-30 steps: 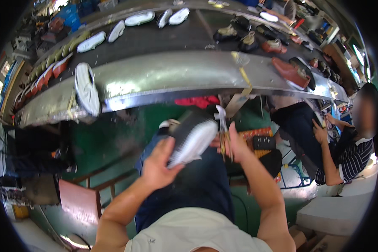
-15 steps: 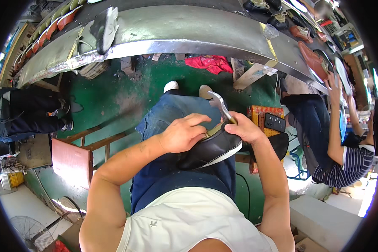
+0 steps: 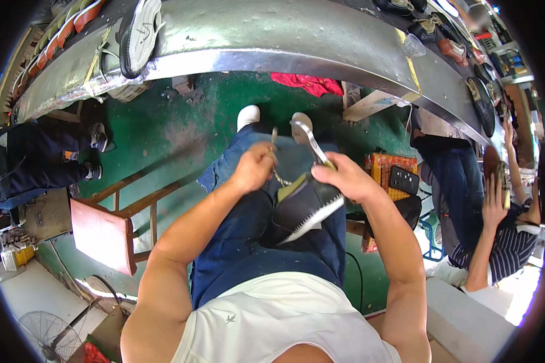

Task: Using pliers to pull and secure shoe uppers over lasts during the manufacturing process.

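Note:
A black shoe (image 3: 300, 210) with a white sole and olive lining rests on my lap, tilted, its heel end toward my right hand. My right hand (image 3: 350, 176) is closed at the shoe's upper end. A curved metal tool (image 3: 309, 138) with a hooked tip sticks up from the same grip. My left hand (image 3: 255, 167), a little left of the shoe, is closed on a thin tan lace (image 3: 281, 180). One part of that lace runs toward the shoe's opening, and a short end points up above the fingers. My fingertips are slightly blurred.
A long metal-topped bench (image 3: 272, 36) spans the far side, with a white-soled shoe (image 3: 142, 39) on it. A wooden stool (image 3: 103, 233) stands left. To the right, a phone (image 3: 404, 179) lies on a patterned seat (image 3: 384, 162). A co-worker (image 3: 496, 248) sits at far right.
My left hand has moved away from the shoe's opening, drawing the lace out with it. The shoe has tipped more upright. At the right, the co-worker's hands have come down from the bench.

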